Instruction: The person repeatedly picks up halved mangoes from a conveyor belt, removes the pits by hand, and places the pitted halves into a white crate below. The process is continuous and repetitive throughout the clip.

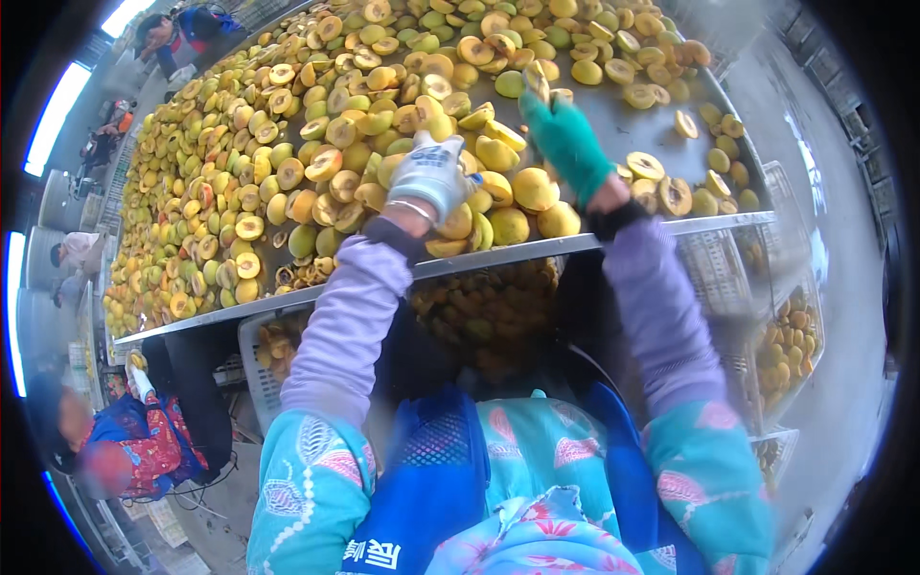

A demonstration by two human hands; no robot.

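Note:
Halved yellow-green peaches (326,163), or similar stone fruit, cover a metal table (613,120) in front of me. My left hand (428,177), in a white glove, is curled low over the heap near the table's front edge. A small blue thing (474,179) shows at its fingers; what it grips is hidden. Farther right and a little beyond, my right hand (567,144), in a green glove, pinches a peach half (536,83) at its fingertips, above bare metal. Larger peaches (534,189) lie between my hands.
A raised metal rim (575,240) runs along the table's front. Below it sits a container of fruit (489,311). Plastic crates (714,273) stand at the right, one with fruit (788,350). A co-worker (144,441) sits at the left; another person (182,38) is at the far left.

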